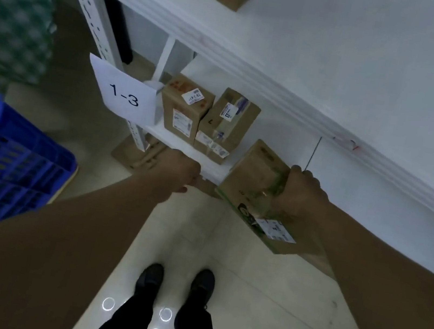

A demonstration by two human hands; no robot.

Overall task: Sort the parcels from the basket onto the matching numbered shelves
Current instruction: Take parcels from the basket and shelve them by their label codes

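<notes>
Right hand (302,195) clasps the parcel (251,175), which hangs apparently leftward of the grip.

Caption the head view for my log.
Right hand holds a cardboard parcel at the shelf marked 1-3; left hand is at its edge.

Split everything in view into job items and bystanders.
Job: held parcel in right hand; 1-3 sign; lower shelf; left shelved parcel; right shelved parcel; blue basket.
Bystanders: green checked fabric; cardboard on floor; black shoes.
</notes>
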